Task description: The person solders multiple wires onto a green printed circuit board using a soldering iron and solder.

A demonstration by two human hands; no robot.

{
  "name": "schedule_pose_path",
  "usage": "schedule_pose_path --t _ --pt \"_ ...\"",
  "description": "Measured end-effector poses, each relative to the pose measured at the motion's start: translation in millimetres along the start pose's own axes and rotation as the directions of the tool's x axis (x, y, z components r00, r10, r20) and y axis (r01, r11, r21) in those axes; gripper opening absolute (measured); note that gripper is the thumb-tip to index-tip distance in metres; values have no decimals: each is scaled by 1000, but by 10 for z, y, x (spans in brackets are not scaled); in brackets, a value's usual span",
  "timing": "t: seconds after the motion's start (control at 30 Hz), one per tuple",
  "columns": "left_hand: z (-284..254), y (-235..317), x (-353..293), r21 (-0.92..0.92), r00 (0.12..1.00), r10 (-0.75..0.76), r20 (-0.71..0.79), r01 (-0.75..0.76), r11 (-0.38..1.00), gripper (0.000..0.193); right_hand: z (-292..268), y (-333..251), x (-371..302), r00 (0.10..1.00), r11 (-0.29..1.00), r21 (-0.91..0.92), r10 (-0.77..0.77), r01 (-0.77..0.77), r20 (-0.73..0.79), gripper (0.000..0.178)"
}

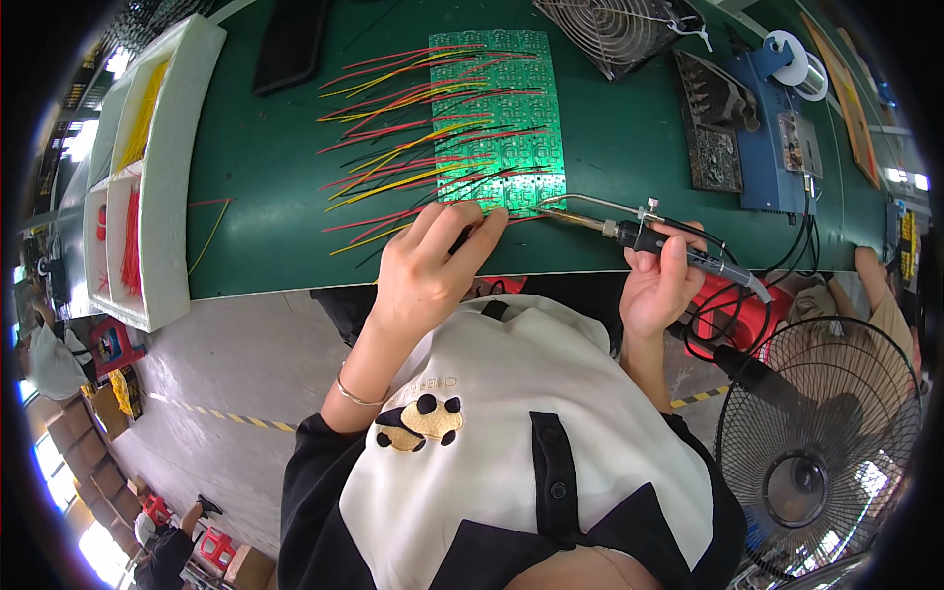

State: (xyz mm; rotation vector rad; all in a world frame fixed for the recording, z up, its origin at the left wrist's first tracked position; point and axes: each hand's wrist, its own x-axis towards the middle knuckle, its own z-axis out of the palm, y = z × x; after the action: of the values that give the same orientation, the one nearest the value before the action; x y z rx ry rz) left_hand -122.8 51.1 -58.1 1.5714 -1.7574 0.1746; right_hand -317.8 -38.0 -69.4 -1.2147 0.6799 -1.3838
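Note:
A green panel of circuit boards (pixel 500 108) lies on the table, with rows of thin red, yellow and black wires (pixel 383 162) reaching out past its left side. My left hand (pixel 433 258) is at the panel's near edge, thumb and fingers pinched on a thin wire that they mostly hide. In my right hand (pixel 661 280) is a soldering iron (pixel 644 238), gripped like a pen. Its tip points left and touches or nearly touches the panel's near edge, close to my left fingertips. A thin curved metal tube (pixel 600 202) runs along the iron toward the tip.
A white foam tray (pixel 172 216) of yellow and red wires stands at left. Loose wires (pixel 209 231) lie beside it. At the far side are a black tray (pixel 290 44) and a small fan (pixel 619 34). A blue solder-feeding unit (pixel 772 147) with cables and a large fan (pixel 816 452) are at right.

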Motion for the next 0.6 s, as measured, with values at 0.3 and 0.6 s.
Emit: schedule_pose_path --t 0.3,0.6 --pt "13 -33 -35 28 999 30 22 -31 999 40 47 -10 -4 1000 999 -36 -3 3 5 17" --pt "0 3 -11 -13 1000 -21 4 21 1000 32 -35 -62 -9 993 995 -92 -19 30 118 15"
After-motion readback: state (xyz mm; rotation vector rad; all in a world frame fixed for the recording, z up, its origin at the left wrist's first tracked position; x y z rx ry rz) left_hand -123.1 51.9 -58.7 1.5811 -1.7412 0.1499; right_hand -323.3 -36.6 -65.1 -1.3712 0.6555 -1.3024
